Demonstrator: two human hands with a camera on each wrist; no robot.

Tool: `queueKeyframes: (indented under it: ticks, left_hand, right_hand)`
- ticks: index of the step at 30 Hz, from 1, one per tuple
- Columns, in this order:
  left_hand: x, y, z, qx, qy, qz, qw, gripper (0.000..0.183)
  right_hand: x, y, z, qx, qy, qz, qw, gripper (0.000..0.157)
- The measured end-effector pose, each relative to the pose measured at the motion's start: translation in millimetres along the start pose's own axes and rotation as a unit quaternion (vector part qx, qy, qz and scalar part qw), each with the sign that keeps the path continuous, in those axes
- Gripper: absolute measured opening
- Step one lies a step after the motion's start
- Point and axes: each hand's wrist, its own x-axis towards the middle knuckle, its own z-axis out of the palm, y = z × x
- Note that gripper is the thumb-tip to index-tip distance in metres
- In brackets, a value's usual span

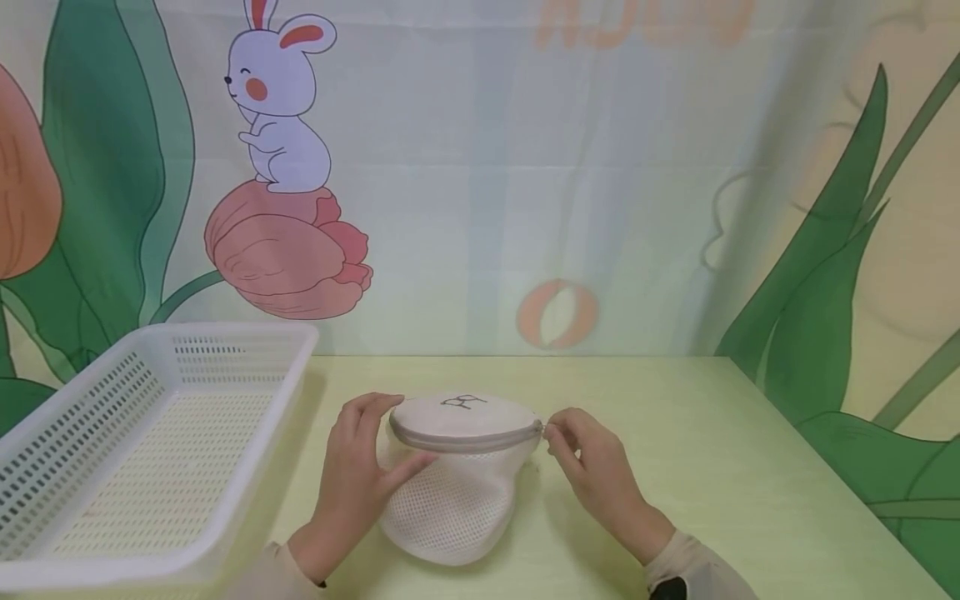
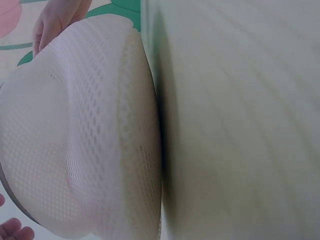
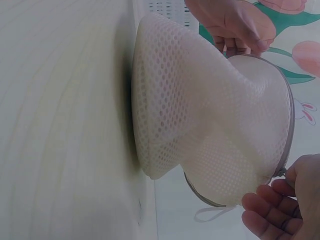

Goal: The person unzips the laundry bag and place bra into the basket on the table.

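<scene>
A white mesh laundry bag (image 1: 450,508) stands on the table, its sides slumped and its round lid (image 1: 480,412) on top, with a small dark line drawing on it. A grey zipper (image 1: 465,442) runs around the lid's front edge. My left hand (image 1: 360,467) holds the bag's left side at the rim, thumb in front and fingers up by the lid. At the right end of the zipper, my right hand (image 1: 592,467) pinches the zipper pull (image 3: 281,172) between thumb and index finger. A thin loop strap (image 3: 212,214) hangs by the rim in the right wrist view.
On the left of the table stands a white perforated plastic basket (image 1: 258,450). The pale yellow-green table (image 1: 720,500) meets a printed curtain (image 1: 450,208) at its back edge, with a rabbit and tulips on it.
</scene>
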Motion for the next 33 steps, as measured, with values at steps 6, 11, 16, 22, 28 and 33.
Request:
queueKeyframes:
  ticks: [6, 11, 16, 22, 28, 33]
  left_hand:
    - [-3.8, -6.7, -3.1, 0.007, -0.051, -0.052, 0.9973, 0.078]
    - [-4.9, -12.3, -4.7, 0.008, -0.101, -0.101, 0.9898, 0.073]
    - [-4.8, -20.2, -4.1, -0.030, -0.140, -0.159, 0.9769, 0.072]
    - [-6.7, -28.3, -2.9, -0.090, -0.179, -0.227, 0.9530, 0.068]
    - [-9.1, -33.3, 0.4, -0.131, -0.184, -0.247, 0.9423, 0.061]
    - [-9.9, -35.5, 3.2, -0.133, -0.179, -0.240, 0.9447, 0.058]
  right_hand:
    - [0, 2, 1.6, -0.006, 0.002, 0.001, 1.000, 0.009]
    - [0, 3, 2.1, -0.002, -0.001, 0.002, 1.000, 0.009]
    - [1, 4, 2.1, -0.002, 0.000, 0.004, 1.000, 0.009]
    - [1, 4, 2.4, -0.003, -0.004, 0.009, 1.000, 0.008]
    - [1, 2, 2.3, -0.004, -0.014, 0.026, 1.000, 0.007]
    - [0, 4, 2.8, -0.011, -0.011, 0.025, 1.000, 0.008]
